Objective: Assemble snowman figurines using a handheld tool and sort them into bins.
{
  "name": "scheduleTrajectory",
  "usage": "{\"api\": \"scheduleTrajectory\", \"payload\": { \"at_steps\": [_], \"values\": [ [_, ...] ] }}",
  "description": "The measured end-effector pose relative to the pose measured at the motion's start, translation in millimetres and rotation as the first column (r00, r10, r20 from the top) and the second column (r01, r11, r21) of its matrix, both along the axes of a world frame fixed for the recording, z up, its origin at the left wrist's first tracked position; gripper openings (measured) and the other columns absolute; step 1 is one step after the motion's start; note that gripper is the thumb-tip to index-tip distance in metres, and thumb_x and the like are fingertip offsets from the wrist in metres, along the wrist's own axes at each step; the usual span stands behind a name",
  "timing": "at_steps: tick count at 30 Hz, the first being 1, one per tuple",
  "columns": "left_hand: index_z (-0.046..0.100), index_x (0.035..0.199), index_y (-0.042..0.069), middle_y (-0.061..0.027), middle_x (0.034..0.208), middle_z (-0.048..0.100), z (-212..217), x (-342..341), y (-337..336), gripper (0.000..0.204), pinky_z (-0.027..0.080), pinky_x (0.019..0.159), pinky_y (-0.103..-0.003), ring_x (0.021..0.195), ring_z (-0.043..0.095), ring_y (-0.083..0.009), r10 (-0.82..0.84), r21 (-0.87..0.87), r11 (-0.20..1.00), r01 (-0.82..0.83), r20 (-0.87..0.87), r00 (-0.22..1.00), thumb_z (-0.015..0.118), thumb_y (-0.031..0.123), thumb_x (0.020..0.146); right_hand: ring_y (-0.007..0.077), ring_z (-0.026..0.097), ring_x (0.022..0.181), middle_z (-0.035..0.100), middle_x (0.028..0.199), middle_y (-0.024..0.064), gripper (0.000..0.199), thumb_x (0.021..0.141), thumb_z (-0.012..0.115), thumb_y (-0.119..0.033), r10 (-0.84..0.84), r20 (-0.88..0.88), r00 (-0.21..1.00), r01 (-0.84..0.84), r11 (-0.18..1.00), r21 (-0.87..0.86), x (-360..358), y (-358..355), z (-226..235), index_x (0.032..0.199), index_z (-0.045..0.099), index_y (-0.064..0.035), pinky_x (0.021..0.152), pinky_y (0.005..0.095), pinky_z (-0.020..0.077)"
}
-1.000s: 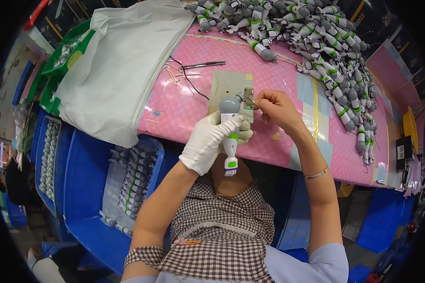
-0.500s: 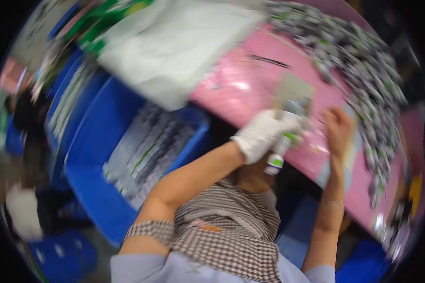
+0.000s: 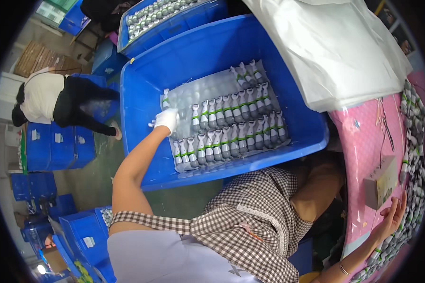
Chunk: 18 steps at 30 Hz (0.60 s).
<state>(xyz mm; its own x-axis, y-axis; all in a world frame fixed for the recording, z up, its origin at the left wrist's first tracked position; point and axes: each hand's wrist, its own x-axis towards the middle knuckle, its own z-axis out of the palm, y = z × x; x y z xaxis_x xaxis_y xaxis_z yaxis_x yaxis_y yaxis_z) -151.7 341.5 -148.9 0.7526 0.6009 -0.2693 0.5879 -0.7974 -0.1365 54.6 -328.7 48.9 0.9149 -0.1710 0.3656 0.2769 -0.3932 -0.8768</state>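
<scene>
The person's left arm stretches out to the left, bent a little at the elbow, with the gloved left hand [image 3: 168,120] lowered into the blue bin [image 3: 193,59] at its left side; its fingers are too hidden to tell whether they are pinching anything. The bare right hand [image 3: 390,221] is off to the right beside the table [image 3: 356,141], fingers spread, near the grey block [image 3: 381,184]. A second ago both hands were together at that block, the left one holding a toy arm; since then the view has swung left and the hands have parted widely. In the bin, one toy arm [image 3: 165,98] lies just beyond the glove on the far side, while rows of toy arms [image 3: 231,109] lie to the hand's right on a pale sheet [image 3: 200,90].
</scene>
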Motion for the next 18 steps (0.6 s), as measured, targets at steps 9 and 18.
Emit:
{"api": "scheduleTrajectory", "payload": {
  "at_steps": [9,18],
  "values": [
    [0.063,0.089,0.014,-0.0075,0.096,0.055,-87,-38,31,0.014,0.051,0.068,-0.042,0.085,0.063,-0.0259,-0.543,0.018,0.838,0.545,-0.076,0.836,0.053,0.011,0.08,-0.0003,0.034,0.053,0.06,0.09,-0.0013,0.034,0.09,0.058,-0.012,-0.031,-0.077,0.997,0.018,0.986,-0.168,15,17,3,0.123,0.057,-0.0032,0.05,0.0148,0.0295],
    [0.03,0.143,0.014,-0.0219,0.141,0.035,-142,-17,-4,0.057,0.031,0.107,-0.037,0.129,0.037,-0.0352,-0.282,-0.498,0.769,0.401,0.299,0.912,0.032,-0.001,0.088,0.008,0.061,0.086,0.066,0.104,0.0007,0.031,0.089,0.06,-0.023,-0.238,-0.194,0.952,0.131,0.886,-0.445,-7,-41,29,0.114,0.063,-0.005,0.059,0.0191,0.0409]
  ]
}}
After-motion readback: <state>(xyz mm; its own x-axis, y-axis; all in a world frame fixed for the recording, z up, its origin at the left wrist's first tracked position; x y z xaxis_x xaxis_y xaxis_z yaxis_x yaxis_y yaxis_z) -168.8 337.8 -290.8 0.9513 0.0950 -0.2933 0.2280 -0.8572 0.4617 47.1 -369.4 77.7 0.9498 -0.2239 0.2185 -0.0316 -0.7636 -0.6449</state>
